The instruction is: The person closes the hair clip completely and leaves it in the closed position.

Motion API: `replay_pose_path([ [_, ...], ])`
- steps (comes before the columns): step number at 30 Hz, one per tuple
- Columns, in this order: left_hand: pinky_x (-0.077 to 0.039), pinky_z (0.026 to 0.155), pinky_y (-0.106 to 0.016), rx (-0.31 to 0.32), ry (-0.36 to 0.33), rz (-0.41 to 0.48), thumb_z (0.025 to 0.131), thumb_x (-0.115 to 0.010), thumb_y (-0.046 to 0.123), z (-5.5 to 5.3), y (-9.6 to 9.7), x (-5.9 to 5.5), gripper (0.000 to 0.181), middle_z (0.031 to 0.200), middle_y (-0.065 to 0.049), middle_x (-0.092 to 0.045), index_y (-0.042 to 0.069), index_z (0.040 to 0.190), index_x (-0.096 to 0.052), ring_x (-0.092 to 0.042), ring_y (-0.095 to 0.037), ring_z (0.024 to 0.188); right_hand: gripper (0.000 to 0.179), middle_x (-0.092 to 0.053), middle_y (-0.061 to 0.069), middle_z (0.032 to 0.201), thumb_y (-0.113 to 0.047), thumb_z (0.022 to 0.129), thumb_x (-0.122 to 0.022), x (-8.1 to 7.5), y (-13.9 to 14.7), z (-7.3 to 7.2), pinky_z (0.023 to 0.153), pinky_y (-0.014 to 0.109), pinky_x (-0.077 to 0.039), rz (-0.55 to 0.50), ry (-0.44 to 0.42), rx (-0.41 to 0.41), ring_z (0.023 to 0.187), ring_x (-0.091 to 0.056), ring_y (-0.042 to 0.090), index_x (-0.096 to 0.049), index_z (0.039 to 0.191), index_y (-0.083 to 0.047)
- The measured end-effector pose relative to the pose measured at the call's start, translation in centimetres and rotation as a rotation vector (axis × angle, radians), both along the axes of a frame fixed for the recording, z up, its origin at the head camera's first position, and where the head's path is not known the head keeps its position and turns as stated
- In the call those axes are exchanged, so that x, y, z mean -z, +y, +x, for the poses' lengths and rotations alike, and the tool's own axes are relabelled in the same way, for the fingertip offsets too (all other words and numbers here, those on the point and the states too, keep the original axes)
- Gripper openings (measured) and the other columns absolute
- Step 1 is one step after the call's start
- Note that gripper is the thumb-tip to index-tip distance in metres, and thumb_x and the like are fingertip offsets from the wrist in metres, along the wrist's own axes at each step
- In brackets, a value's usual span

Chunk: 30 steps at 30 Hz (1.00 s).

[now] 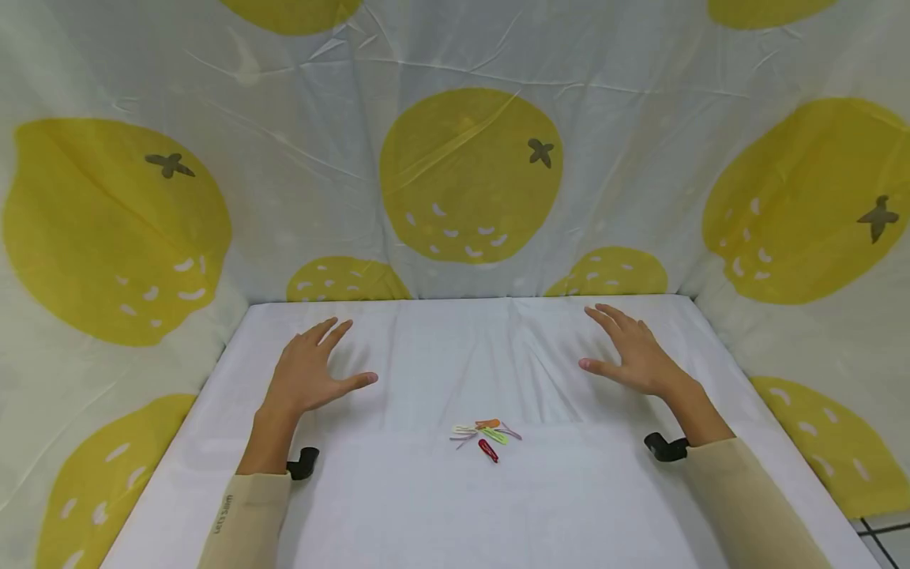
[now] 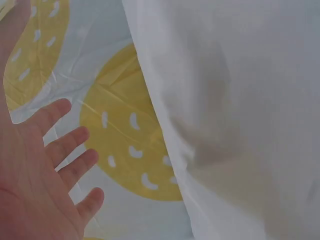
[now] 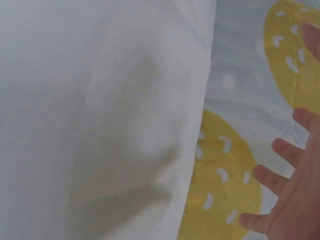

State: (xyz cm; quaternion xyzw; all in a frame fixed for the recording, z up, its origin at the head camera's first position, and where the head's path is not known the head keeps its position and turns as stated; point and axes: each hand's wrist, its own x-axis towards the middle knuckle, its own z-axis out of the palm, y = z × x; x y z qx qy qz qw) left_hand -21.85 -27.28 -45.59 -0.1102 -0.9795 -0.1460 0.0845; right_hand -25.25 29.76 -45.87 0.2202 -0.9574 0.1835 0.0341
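Observation:
A small heap of hair clips lies near the middle of the white table: an orange clip, a green clip, a pale clip and thin purplish ones. Just in front of the heap is a red hair clip. My left hand hovers to the left of the clips and beyond them, fingers spread and holding nothing. Over on the right, my right hand is likewise raised above the cloth with its fingers apart. Both wrist views show spread fingers but no clips.
A white cloth covers the table, wrinkled toward the back. Curtains printed with lemons enclose the back and both sides. Each wrist carries a black camera mount. Floor tiles show at the lower right.

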Motion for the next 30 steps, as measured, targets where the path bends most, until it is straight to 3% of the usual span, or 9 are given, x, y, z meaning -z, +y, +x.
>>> replay_pose_path([
  [11,-0.031,0.116,-0.063,0.04,0.003,0.03,0.074,-0.066,0.086,-0.4,2.1,1.2,0.108,0.162,-0.012,-0.04,0.024,0.159,-0.04,-0.041,-0.044,0.144,0.088,-0.026,0.008,0.169,-0.06,0.092,-0.068,1.3,-2.4,0.9,0.113,0.071,-0.03,-0.113,-0.016,-0.021,0.152,-0.028,0.041,-0.026,0.163,-0.029],
  [22,-0.034,0.117,-0.061,0.085,-0.043,0.075,0.073,-0.061,0.091,-0.2,4.5,1.4,0.108,0.16,-0.007,-0.043,0.026,0.158,-0.041,-0.041,-0.037,0.147,0.082,-0.031,-0.001,0.165,-0.061,0.093,-0.067,1.8,-5.0,1.5,0.114,0.065,-0.035,-0.199,-0.055,-0.034,0.151,-0.034,0.032,-0.031,0.161,-0.031],
  [30,-0.037,0.115,-0.06,0.115,-0.077,0.116,0.074,-0.061,0.09,-0.5,5.7,1.9,0.105,0.16,-0.003,-0.043,0.029,0.158,-0.041,-0.042,-0.033,0.147,0.081,-0.035,0.001,0.163,-0.067,0.093,-0.064,2.1,-6.7,2.0,0.114,0.062,-0.037,-0.18,-0.084,-0.045,0.148,-0.039,0.03,-0.035,0.159,-0.031],
])
